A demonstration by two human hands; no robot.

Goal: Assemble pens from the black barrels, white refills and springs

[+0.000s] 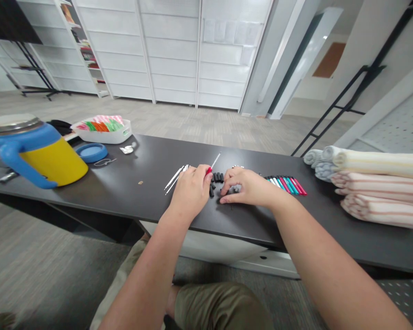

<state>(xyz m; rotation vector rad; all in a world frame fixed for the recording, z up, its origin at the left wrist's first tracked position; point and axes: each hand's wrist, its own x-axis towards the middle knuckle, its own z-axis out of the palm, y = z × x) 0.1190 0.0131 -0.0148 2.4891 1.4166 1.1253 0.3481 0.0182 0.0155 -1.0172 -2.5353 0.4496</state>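
My left hand (pixel 192 189) is closed around a red pen barrel (pixel 209 171), and a thin white refill (pixel 216 160) sticks up out of it at a slant. Beside that hand, on its left, lie several white refills (pixel 174 178). Short black tube-shaped pieces (pixel 218 177) are grouped on the table between my two hands. My right hand (pixel 248 187) rests low over the tabletop with bent fingers, thumb and forefinger close together. Small grey parts (pixel 234 189) show under its fingers; what the fingertips pinch is too small to make out.
Right of my hands is a row of red, white and teal pens (pixel 289 185), with rolled striped towels (pixel 382 183) beyond. At left stand a blue-and-yellow mug (pixel 55 158), a blue lid (pixel 91 152) and a white basket (pixel 105 134) of colourful packets on the dark table (pixel 131 201).
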